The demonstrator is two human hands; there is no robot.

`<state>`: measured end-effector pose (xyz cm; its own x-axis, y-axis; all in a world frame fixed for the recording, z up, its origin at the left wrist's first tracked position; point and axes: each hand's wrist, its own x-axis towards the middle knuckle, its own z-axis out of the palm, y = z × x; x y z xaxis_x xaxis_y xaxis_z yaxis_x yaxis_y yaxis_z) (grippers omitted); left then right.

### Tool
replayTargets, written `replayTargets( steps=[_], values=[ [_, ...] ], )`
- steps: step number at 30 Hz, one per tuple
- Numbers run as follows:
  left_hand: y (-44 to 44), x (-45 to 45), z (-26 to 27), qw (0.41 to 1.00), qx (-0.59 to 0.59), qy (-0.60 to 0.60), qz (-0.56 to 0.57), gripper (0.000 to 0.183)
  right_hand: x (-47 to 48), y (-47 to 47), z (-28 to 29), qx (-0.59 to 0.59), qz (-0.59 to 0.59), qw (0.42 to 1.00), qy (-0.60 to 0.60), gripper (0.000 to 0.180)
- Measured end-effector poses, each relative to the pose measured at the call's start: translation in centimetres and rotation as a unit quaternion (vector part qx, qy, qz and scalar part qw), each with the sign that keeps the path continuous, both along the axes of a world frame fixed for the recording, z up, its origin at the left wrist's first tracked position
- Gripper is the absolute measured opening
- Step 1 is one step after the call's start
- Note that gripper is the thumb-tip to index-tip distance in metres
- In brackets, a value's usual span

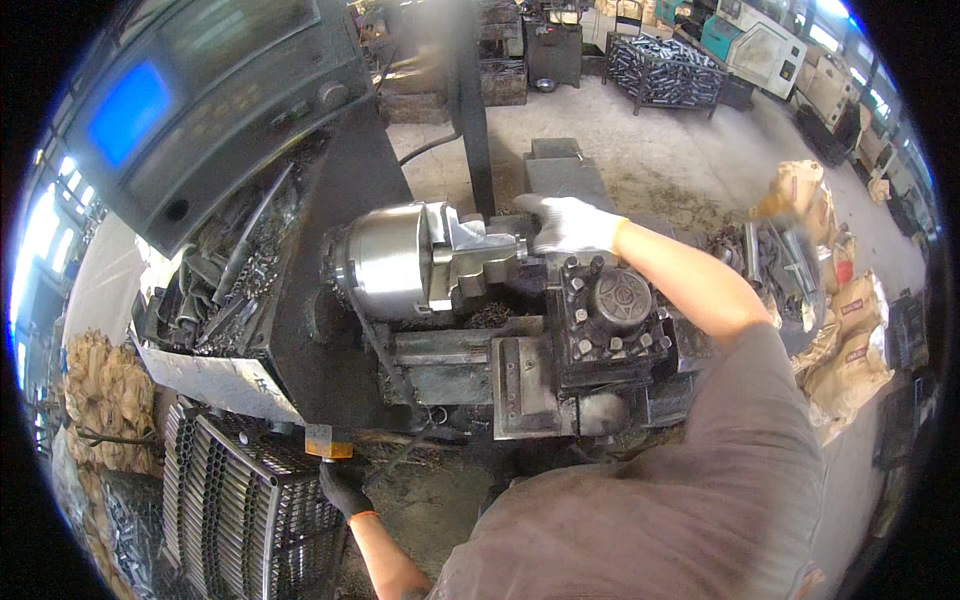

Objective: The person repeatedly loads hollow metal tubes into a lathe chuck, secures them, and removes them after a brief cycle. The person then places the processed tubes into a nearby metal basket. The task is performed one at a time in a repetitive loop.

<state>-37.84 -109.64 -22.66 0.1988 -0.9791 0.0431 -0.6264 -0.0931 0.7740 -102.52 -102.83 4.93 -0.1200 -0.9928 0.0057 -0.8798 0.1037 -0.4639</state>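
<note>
My right hand (577,225), in a white glove, is at the open end of the lathe chuck (390,259), beside a short metal workpiece (523,246) that shows at the stepped chuck jaws (480,255). Its fingers point left, and whether they grip the piece is hidden. Below and to the left, my left hand (345,487) wears a black glove. The fingertips are up against the underside of a small yellow-edged switch box (328,441) on the front of the headstock. A bolted tool post (619,296) stands just below my right forearm.
Metal parts and chips lie in a headstock tray (225,300). A crate of stacked tubes (240,502) stands low left. The control panel with a lit blue screen (131,112) is upper left. Paper sacks (847,345) stand right. A bin of metal parts (664,71) is farther back.
</note>
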Motion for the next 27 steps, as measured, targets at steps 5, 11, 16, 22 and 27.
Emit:
replayTargets(
  steps=[5, 11, 16, 22, 27],
  values=[
    [1.3, -7.7, 10.4, 0.918, -0.385, 0.079, 0.048, 0.05, 4.0, 16.2, 3.5, -0.245, -0.063, 0.961, -0.115, 0.045],
    [-6.8, -25.1, 30.0, 0.859, -0.424, -0.232, -0.168, 0.057, 8.7, 25.0, 1.6, -0.308, -0.121, 0.911, -0.246, 0.04],
    [-16.3, -36.6, 39.6, 0.909, -0.232, -0.309, -0.159, 0.085, 8.3, 25.8, 1.3, -0.234, -0.109, 0.936, -0.241, 0.04],
    [-17.4, -38.6, 39.1, 0.926, -0.243, -0.257, -0.129, 0.087, 7.2, 25.9, 1.6, -0.147, -0.077, 0.949, -0.269, 0.04],
    [-2.5, -31.1, 26.5, 0.897, -0.223, -0.247, -0.292, 0.041, 9.5, 22.7, 0.0, -0.114, 0.053, 0.936, -0.328, 0.031]
  ],
)
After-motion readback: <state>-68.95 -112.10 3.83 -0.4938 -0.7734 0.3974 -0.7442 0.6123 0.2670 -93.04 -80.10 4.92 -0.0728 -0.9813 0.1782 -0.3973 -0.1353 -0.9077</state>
